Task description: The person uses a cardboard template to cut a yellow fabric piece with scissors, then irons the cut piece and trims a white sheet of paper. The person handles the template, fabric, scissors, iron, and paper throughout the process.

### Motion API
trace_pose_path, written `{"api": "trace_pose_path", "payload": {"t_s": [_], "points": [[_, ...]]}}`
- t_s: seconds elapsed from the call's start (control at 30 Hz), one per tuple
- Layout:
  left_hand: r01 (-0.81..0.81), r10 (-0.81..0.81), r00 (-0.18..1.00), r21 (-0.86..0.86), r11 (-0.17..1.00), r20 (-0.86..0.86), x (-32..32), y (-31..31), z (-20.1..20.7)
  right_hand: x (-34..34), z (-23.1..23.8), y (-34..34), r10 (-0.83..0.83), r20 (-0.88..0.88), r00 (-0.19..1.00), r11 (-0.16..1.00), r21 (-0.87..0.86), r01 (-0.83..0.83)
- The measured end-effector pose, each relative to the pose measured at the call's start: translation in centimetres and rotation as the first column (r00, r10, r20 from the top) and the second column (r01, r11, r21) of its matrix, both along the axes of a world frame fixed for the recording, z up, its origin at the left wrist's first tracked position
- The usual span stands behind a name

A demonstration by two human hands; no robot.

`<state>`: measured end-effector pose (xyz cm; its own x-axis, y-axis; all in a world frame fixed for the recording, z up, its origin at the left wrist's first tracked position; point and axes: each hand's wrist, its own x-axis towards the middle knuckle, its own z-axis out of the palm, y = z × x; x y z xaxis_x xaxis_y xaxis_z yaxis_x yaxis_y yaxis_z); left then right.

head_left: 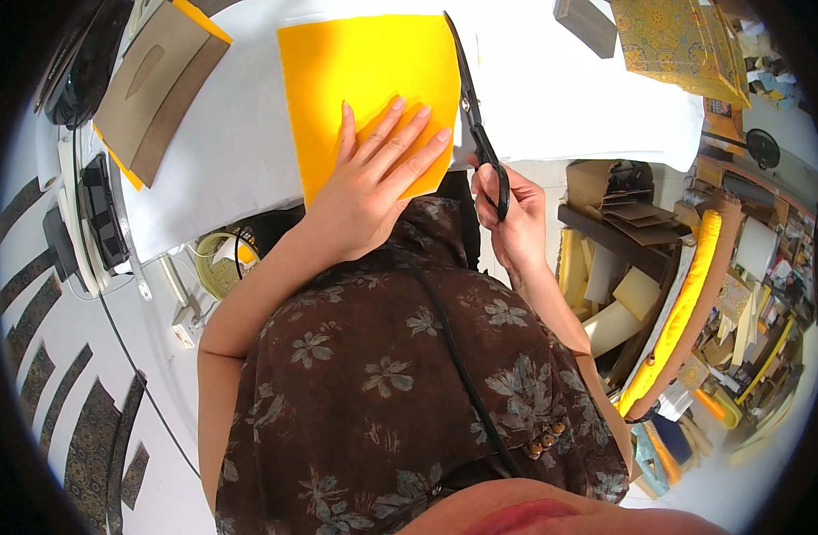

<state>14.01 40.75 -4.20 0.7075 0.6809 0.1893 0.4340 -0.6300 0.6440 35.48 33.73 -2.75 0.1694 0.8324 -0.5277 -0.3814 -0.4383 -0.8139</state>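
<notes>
A sheet of yellow fabric (364,58) lies on the white-covered table at its near edge. My left hand (373,169) rests flat on the sheet's lower right part, fingers spread. In my right hand (516,214) is a pair of black scissors (483,134), held by the handle just off the table's near edge. The blades point away from me along the sheet's right edge, and they look closed or nearly so. Whether they touch the fabric I cannot tell.
On the left lies a grey-brown panel (155,98) with yellow edging, beside black equipment (97,205). A dark bar (585,27) and a gold patterned piece (676,45) are at the back right. Right of me stand a yellow padded roll (685,303) and cardboard (636,218).
</notes>
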Motion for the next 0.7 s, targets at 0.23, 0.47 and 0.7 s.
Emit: {"api": "trace_pose_path", "payload": {"t_s": [0.23, 0.47, 0.7], "points": [[0.084, -0.08, 0.983, 0.021, 0.996, -0.164, -3.1, 1.0, 0.8, 1.1, 0.4, -0.2, 0.022, -0.004, 1.0, 1.0, -0.022, -0.022], [0.019, -0.026, 0.983, -0.039, 0.999, -0.179, -8.8, 2.4, 3.7, 4.5, 1.4, -1.9, 0.17, 0.035, 0.985, 0.984, -0.054, -0.168], [-0.266, 0.275, 0.961, 0.194, 0.944, -0.017, -0.6, 2.3, 0.7, 5.7, 1.8, -2.6, 0.221, 0.046, 0.974, 0.973, -0.069, -0.218]]}}
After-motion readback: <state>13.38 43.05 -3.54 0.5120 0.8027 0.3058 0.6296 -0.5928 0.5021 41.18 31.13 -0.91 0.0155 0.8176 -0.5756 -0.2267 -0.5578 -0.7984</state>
